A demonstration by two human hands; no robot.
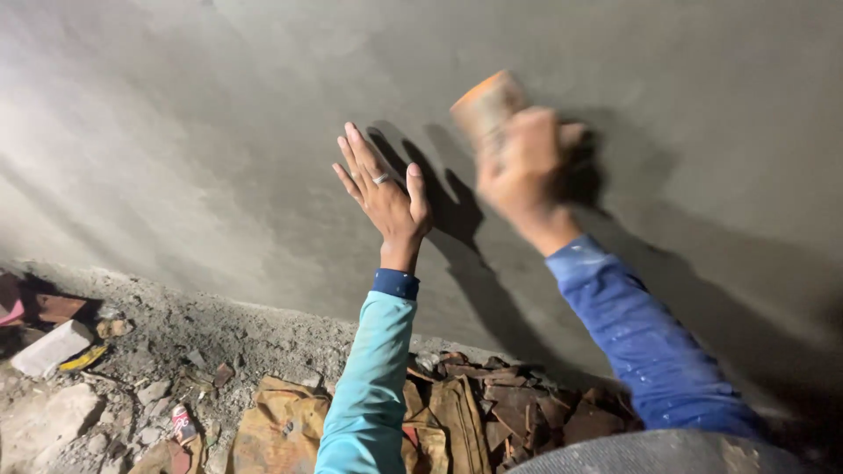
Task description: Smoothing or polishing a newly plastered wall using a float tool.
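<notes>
Plastering float (486, 105), an orange-edged block, is blurred, held against the grey plastered wall (219, 132) in the upper middle of the view, above and to the right of the left hand. Nearest the camera, a dark grey curved surface (659, 452) fills the lower right corner. Beside it lie a brown sack (281, 426) and a heap of broken reddish tile pieces (527, 408) at the foot of the wall. Further left, loose rubble (149, 395), a pale brick (53, 347) and a small red and white packet (183, 423) lie on the dirt floor. Left hand (386, 197), in a turquoise sleeve with a dark cuff, is spread flat, fingers extended, palm toward the wall, holding nothing; a ring sits on one finger. Right hand (527, 167), in a blue sleeve, is closed around the float. Both hands cast dark shadows on the wall surface.
</notes>
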